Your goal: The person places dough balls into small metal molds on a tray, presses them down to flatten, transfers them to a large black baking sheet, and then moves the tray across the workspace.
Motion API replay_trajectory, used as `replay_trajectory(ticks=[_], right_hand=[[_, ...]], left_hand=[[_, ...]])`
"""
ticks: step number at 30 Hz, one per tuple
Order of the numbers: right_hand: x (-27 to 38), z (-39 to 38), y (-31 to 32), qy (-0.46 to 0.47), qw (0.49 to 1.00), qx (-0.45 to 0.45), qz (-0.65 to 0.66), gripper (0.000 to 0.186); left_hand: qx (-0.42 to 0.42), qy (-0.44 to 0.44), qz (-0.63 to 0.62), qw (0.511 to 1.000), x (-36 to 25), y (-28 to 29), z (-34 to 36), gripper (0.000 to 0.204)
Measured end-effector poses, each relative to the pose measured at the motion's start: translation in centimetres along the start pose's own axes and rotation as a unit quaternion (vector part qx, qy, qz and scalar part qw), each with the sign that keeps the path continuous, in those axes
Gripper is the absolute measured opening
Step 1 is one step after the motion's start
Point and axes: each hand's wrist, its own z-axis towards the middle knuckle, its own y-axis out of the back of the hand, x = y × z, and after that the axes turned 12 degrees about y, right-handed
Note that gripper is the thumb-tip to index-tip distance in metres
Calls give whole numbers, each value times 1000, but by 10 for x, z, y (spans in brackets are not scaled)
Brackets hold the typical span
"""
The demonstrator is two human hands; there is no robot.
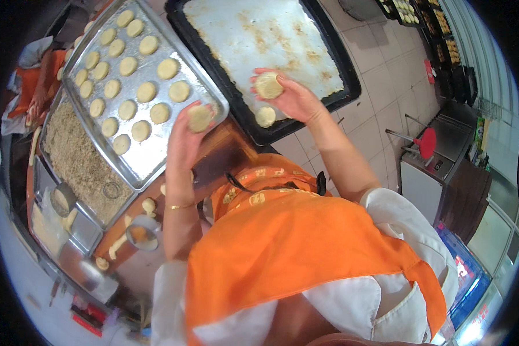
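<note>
My left hand is closed around a pale round dough cake, held beside the right edge of a silver tray. On that tray lie several more flat round dough cakes in loose rows. My right hand grips another dough cake above the near end of a dark-rimmed baking tray. Just below that hand, a single dough cake lies on the baking tray near its front corner. The baking tray's light surface has brown stains.
Left of the silver tray, a metal pan holds brown crumbly filling with a ring in it. Dough scraps and a small bowl sit on the wooden table. Another person's hand shows at far left. A red-seated stool stands right.
</note>
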Motion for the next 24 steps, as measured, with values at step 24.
replay_trajectory(ticks=[24], right_hand=[[67, -62, 178, 92, 567, -161, -803, 40]], left_hand=[[-138, -146, 654, 730, 173, -165, 180, 49]])
